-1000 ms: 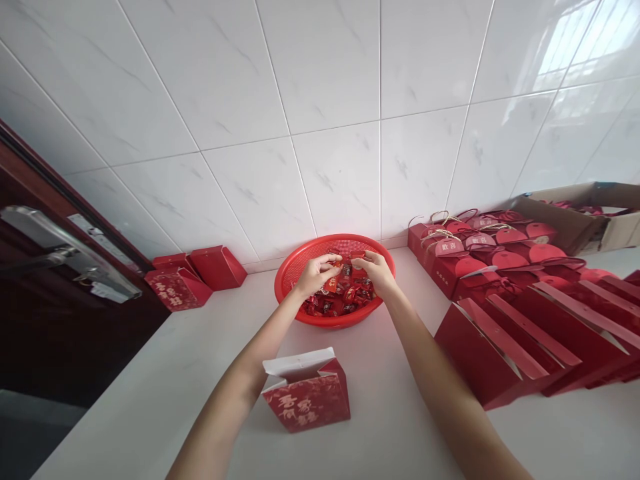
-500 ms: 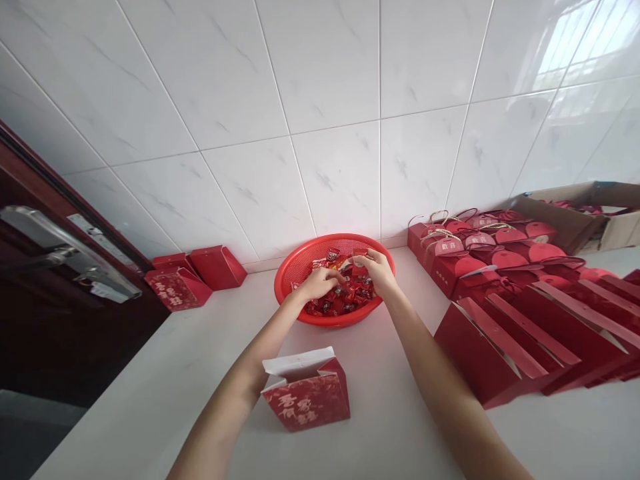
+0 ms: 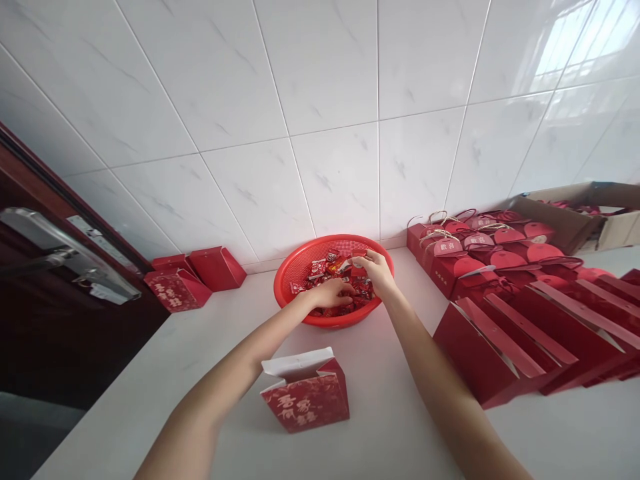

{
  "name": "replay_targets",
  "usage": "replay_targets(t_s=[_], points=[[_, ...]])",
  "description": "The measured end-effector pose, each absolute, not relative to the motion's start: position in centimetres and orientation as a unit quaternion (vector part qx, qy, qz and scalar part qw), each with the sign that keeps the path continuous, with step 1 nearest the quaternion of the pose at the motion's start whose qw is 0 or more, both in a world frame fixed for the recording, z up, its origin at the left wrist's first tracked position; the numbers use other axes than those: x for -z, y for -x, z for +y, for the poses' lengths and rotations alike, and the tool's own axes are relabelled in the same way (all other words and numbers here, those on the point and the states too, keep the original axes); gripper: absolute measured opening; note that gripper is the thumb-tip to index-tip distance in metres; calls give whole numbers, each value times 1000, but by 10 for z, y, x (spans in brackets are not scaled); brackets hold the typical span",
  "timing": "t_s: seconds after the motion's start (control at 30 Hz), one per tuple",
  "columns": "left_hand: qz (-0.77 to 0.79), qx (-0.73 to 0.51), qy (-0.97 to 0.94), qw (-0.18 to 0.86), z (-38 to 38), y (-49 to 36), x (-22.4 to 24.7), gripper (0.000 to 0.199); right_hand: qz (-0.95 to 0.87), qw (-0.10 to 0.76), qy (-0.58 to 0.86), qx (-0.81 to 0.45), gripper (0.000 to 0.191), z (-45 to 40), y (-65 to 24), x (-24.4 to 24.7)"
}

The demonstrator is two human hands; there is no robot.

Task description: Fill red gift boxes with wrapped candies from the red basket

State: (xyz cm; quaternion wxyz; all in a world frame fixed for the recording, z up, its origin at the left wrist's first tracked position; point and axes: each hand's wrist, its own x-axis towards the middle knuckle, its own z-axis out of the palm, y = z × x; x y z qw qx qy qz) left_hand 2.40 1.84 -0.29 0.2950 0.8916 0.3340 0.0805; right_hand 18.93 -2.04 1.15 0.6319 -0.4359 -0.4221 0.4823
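Note:
Both hands are inside a red plastic basket [image 3: 289,273] that holds many small red-wrapped pieces [image 3: 319,269]. My left hand [image 3: 334,293] reaches over the front left of the pile with curled fingers, their tips hidden among the wrappers. My right hand [image 3: 376,270] is at the basket's right side, its thumb and fingers closed round something I cannot make out. Between my forearms, nearer to me, a red paper box [image 3: 313,403] stands upright with its white-lined top open.
Closed red boxes [image 3: 217,268] stand at the left by a dark door [image 3: 40,320]. On the right are handled red boxes [image 3: 450,267], open red boxes [image 3: 480,353] and a cardboard carton [image 3: 565,223]. A tiled wall rises behind.
My left hand has moved right and slightly down, further into the pile in the basket. My right hand has stayed almost where it was.

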Motion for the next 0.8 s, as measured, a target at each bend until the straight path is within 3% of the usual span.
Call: replay_targets(t_s=[0.13, 0.57, 0.8], points=[[369, -157, -868, 293, 21, -18, 2, 11, -419, 636, 437, -479, 13, -21, -189, -12], [361, -417, -743, 379, 19, -9, -11, 34, -435, 627, 431, -482, 24, -20, -189, -10], [375, -445, -708, 401, 13, -8, -17, 44, -445, 615, 419, -497, 21, -22, -189, -12]])
